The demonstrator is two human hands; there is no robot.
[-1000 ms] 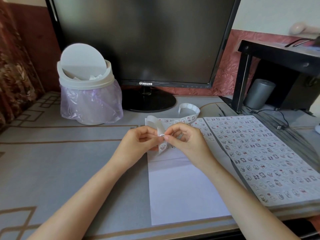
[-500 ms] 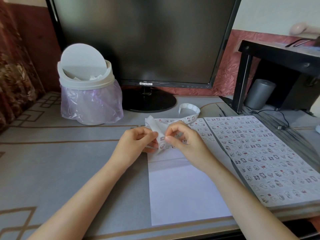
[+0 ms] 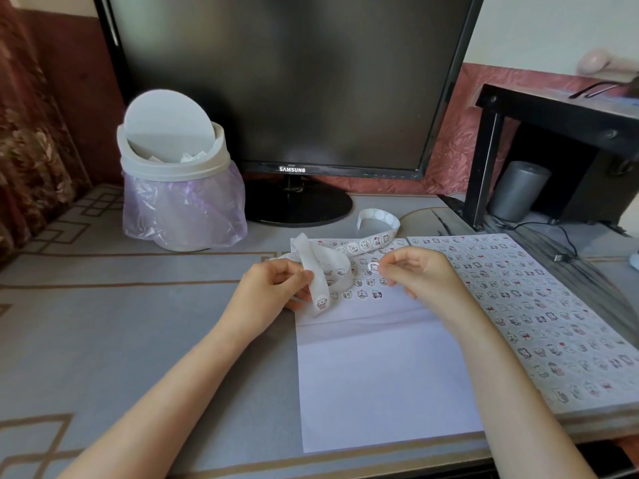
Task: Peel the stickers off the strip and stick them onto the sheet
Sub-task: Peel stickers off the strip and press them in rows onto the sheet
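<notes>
A white sheet (image 3: 380, 368) lies on the desk, with several small stickers in rows along its far end. My left hand (image 3: 273, 292) pinches the curling white sticker strip (image 3: 320, 281); one sticker sits at the strip's hanging end, and the rest of the strip loops back toward the monitor. My right hand (image 3: 420, 274) has come away from the strip and pinches a single round sticker (image 3: 374, 266) at its fingertips, held just above the stickered rows of the sheet.
A second sheet (image 3: 539, 305) covered with stickers lies to the right. A white swing-lid bin (image 3: 176, 174) with a plastic bag stands back left, a Samsung monitor (image 3: 290, 84) behind. A black shelf (image 3: 553, 140) and grey cylinder (image 3: 518, 190) stand back right.
My right hand pulled a sticker off the strip and moved right, away from my left hand. The strip's end now hangs free from my left hand.
</notes>
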